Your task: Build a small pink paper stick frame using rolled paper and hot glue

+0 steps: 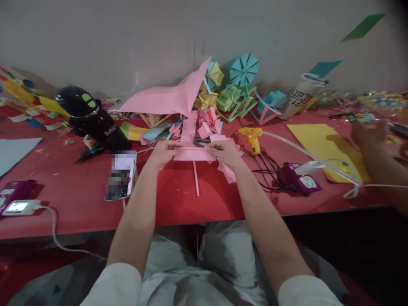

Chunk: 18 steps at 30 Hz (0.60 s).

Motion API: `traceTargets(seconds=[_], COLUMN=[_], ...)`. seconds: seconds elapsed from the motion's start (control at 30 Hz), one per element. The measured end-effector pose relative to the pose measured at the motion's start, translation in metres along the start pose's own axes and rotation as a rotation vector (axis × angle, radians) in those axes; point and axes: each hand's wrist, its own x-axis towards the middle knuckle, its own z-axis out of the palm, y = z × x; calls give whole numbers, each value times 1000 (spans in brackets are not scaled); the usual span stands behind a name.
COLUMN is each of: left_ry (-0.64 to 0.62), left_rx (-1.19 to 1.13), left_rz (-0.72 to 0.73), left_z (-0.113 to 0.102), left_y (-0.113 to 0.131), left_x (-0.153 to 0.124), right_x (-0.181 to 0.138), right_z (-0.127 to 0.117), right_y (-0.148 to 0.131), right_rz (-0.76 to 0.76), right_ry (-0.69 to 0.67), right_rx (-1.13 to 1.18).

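Between my two hands is a small sheet of pink paper (194,155), its far edge looking rolled or folded. My left hand (165,152) pinches that paper at its left end, fingers closed. At the right end my right hand (223,151) grips it the same way. A thin pink paper stick (196,180) lies on the table just below the sheet. Behind it is a pink paper strip (188,131). Folded pink paper pieces (208,123) are heaped beyond my right hand, and more pink scraps lie under and beside it.
A phone (121,176) and black bottle (103,123) stand left. To the right are a yellow glue gun (254,137), cables, a purple power strip (299,178) and yellow paper (325,146). Paper umbrellas (244,70) line the back. Another person's hand (371,136) is at far right.
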Motion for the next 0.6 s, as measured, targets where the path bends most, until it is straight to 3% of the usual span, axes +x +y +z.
traceTargets(seconds=[0.6], left_ry=[-140], left_rx=[126], left_rz=[119], left_z=[5], left_y=[5], left_x=[-5], right_x=[-2], right_z=[0], right_y=[-6], right_rz=[32], right_ry=[-40], right_rx=[55])
